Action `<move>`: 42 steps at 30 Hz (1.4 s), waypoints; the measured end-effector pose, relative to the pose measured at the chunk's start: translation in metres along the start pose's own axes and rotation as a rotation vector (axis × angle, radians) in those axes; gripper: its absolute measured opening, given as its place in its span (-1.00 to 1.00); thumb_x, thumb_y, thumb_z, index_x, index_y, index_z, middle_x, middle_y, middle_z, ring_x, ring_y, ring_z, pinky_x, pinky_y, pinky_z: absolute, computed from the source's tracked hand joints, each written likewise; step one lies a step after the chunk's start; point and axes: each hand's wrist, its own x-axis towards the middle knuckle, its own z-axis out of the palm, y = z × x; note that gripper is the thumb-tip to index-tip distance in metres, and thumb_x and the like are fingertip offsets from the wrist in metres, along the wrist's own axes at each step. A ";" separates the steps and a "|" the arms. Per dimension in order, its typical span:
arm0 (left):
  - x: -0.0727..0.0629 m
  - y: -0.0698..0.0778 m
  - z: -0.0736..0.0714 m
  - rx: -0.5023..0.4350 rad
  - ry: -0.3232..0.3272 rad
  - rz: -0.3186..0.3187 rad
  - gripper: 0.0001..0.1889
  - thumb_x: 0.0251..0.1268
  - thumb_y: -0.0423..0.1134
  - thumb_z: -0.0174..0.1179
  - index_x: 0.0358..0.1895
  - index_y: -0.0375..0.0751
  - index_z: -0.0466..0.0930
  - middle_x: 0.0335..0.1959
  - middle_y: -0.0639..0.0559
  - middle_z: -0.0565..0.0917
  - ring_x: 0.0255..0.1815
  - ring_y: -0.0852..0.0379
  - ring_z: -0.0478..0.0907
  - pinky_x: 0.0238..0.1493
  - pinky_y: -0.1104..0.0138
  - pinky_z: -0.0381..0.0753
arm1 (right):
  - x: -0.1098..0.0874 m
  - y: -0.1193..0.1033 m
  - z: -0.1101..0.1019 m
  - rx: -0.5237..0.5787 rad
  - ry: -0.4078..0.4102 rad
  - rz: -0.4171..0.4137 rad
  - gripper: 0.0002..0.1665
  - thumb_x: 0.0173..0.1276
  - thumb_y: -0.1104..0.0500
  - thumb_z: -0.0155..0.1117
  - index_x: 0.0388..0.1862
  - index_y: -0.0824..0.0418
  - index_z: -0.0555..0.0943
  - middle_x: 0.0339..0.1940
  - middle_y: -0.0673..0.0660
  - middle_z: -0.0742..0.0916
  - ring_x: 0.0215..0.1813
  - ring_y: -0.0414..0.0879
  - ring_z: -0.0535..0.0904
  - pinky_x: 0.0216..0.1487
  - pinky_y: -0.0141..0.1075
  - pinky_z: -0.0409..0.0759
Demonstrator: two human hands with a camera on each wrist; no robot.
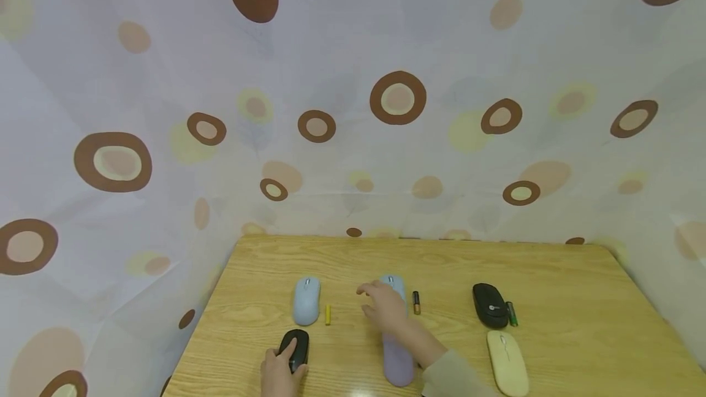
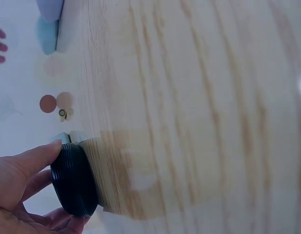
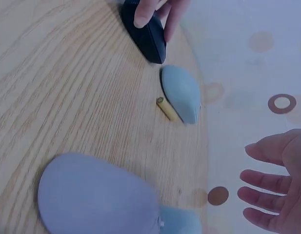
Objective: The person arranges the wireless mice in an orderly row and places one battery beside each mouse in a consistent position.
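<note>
Gripping the black mouse (image 1: 298, 343), the left hand (image 1: 279, 377) has its thumb on 1 side and its fingers on the other, clamped on it at the near left of the table (image 1: 584, 317). That mouse lies just beyond the palm. The right hand (image 1: 386, 308) hovers over the middle blue mouse (image 1: 394, 285), raised apart from it, fingers loose and spread. The purple mouse (image 1: 398, 365) lies nearer, partly under the forearm.

Beyond the gripped mouse lies the left blue mouse (image 1: 306, 302), with the yellow battery (image 1: 328, 315) just to its right; wood runs from there to the 2 mice in the middle. The table's left edge is well apart from the left hand, and the patterned sheet (image 1: 342, 48) rises at the far edge. Right of the middle blue mouse lies the copper-ended battery (image 1: 416, 302); farther right, the green battery (image 1: 512, 314) lies beside the right black mouse (image 1: 488, 304), with the cream mouse (image 1: 507, 365) nearer.

The right hand and forearm hide much of the middle blue mouse; whether it touches the purple mouse is hard to tell. The sleeve (image 1: 455, 377) is cut off at the bottom.
</note>
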 end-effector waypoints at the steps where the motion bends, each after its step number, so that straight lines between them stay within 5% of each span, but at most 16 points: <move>1: 0.000 0.000 0.000 0.001 0.001 0.001 -0.43 -0.10 -0.23 0.40 0.10 -0.26 0.52 -0.21 -0.38 0.42 -0.23 -0.26 0.44 -0.21 -0.02 0.48 | -0.004 0.005 -0.002 -0.014 0.022 -0.005 -0.68 0.11 0.34 0.31 -0.11 0.26 0.57 -0.14 0.24 0.62 -0.17 0.08 0.56 -0.33 -0.26 0.57; 7: 0.001 -0.001 0.000 0.011 -0.008 -0.012 -0.42 -0.09 -0.23 0.39 0.11 -0.26 0.51 -0.21 -0.38 0.41 -0.21 -0.26 0.44 -0.20 -0.01 0.49 | -0.030 0.036 -0.011 -0.011 0.072 0.095 -0.71 0.07 0.41 0.29 -0.19 0.24 0.58 -0.16 0.23 0.61 -0.10 0.15 0.54 -0.17 -0.07 0.56; 15: 0.000 -0.002 0.000 0.011 -0.019 -0.023 -0.42 -0.09 -0.22 0.40 0.11 -0.28 0.51 -0.19 -0.41 0.39 -0.20 -0.29 0.42 -0.22 -0.02 0.48 | -0.063 0.071 -0.009 -0.057 -0.005 0.261 -0.72 0.02 0.45 0.26 -0.25 0.25 0.58 -0.27 0.23 0.60 -0.23 0.10 0.54 -0.23 -0.08 0.55; 26: 0.002 -0.004 0.002 0.006 -0.022 -0.012 -0.42 -0.10 -0.22 0.40 0.09 -0.29 0.52 -0.21 -0.41 0.40 -0.22 -0.30 0.43 -0.21 -0.03 0.47 | -0.087 0.101 0.011 0.050 -0.039 0.110 -0.81 0.06 0.42 0.28 -0.32 0.25 0.56 -0.48 0.07 0.51 -0.46 -0.16 0.38 -0.48 -0.32 0.41; 32: 0.002 -0.004 0.003 0.001 -0.030 -0.020 -0.42 -0.10 -0.22 0.40 0.10 -0.30 0.51 -0.22 -0.39 0.39 -0.22 -0.29 0.42 -0.18 -0.03 0.46 | -0.091 0.097 0.013 0.008 -0.033 0.178 -0.77 0.03 0.43 0.32 -0.35 0.18 0.58 -0.47 0.02 0.51 -0.44 -0.18 0.39 -0.42 -0.32 0.45; 42: 0.002 -0.001 0.003 0.011 -0.008 -0.020 -0.42 -0.10 -0.22 0.40 0.10 -0.28 0.51 -0.21 -0.39 0.40 -0.21 -0.28 0.43 -0.18 -0.03 0.47 | -0.094 0.097 0.017 -0.027 0.054 0.167 -0.76 -0.02 0.47 0.31 -0.39 0.21 0.58 -0.49 0.00 0.48 -0.43 -0.18 0.39 -0.40 -0.32 0.47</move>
